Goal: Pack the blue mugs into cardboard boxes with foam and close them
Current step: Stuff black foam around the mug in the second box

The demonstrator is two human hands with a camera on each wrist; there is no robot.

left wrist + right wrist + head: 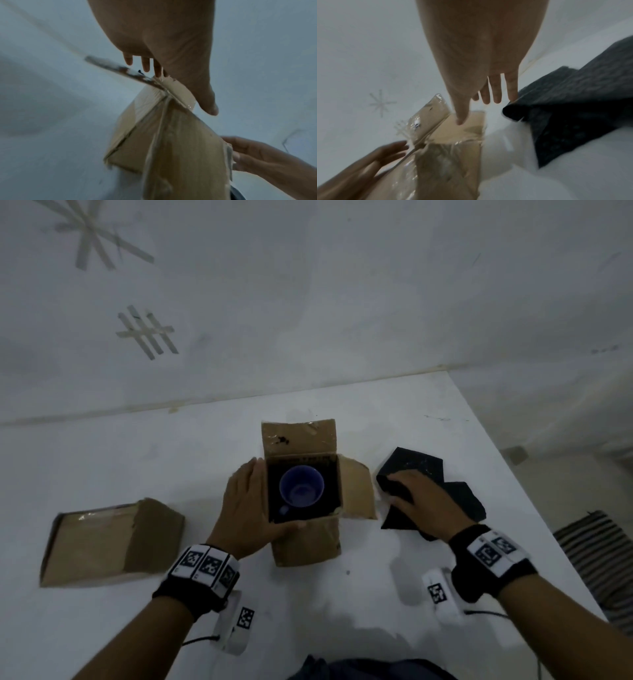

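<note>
An open cardboard box (pixel 305 542) stands upright mid-table, lined with dark foam. A blue mug (pixel 301 487) sits upright inside it. Its back and right flaps stand open. My left hand (pixel 263 498) rests against the box's left side with straight fingers, thumb along the front rim; the left wrist view shows that hand (pixel 178 86) over the box (pixel 154 142). My right hand (pixel 397 491) lies flat on loose black foam pieces (pixel 445 491) right of the box. In the right wrist view its fingers (pixel 496 94) are straight, touching the raised foam edge (pixel 573 108).
A second cardboard box (pixel 109 542) lies on its side at the table's left. The white table (pixel 342 604) meets a white wall with tape marks behind. The table's right edge is close to the foam, with a striped mat (pixel 603 559) on the floor beyond.
</note>
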